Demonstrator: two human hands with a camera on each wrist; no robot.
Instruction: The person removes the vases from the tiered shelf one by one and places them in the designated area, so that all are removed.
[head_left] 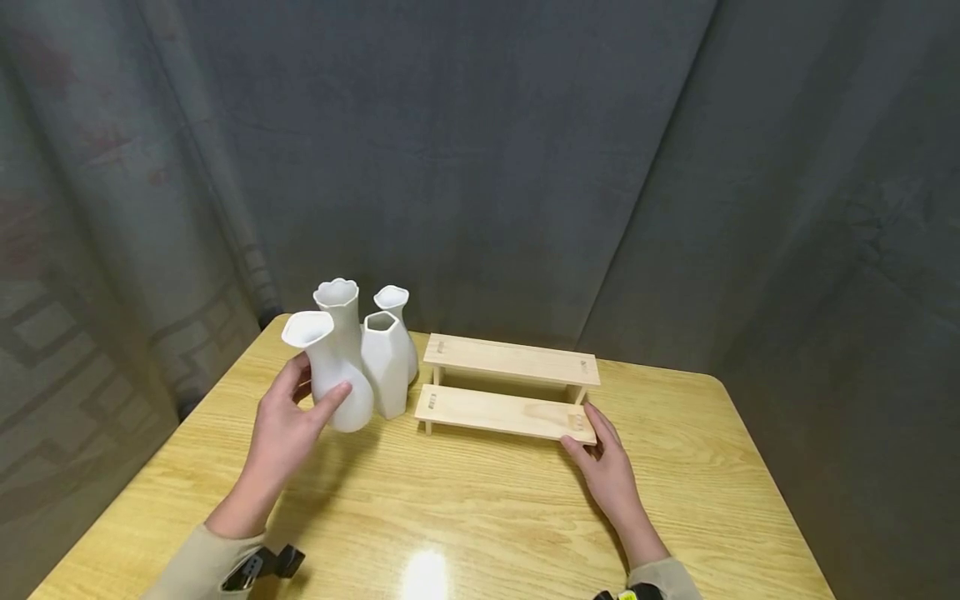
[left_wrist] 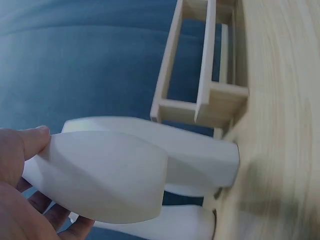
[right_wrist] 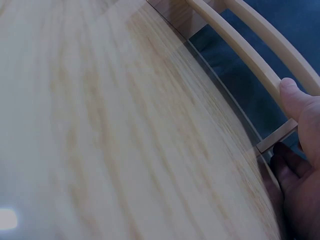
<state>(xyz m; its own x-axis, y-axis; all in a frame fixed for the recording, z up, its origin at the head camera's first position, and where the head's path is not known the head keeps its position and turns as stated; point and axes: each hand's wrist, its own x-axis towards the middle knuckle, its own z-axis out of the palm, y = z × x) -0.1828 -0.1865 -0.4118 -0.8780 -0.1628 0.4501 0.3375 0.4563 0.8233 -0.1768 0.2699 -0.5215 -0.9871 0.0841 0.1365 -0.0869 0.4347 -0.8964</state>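
Observation:
My left hand (head_left: 285,417) grips a white vase (head_left: 351,400) with a flared mouth, thumb on its near side and fingers round its far side. In the left wrist view the held vase (left_wrist: 105,175) is off the table, its base apart from the wood. Close behind it stand a scalloped-rim white vase (head_left: 347,329), a faceted white vase (head_left: 386,367) and a slim-necked white vase (head_left: 393,302). At the right end of a two-step wooden stand (head_left: 502,408), my right hand (head_left: 609,471) holds the lower step, thumb on its front edge.
The wooden table (head_left: 480,500) has rounded far corners. Grey curtains (head_left: 465,167) hang behind it and along both sides. The stand's upper step (head_left: 510,358) lies behind the lower one, just right of the vases.

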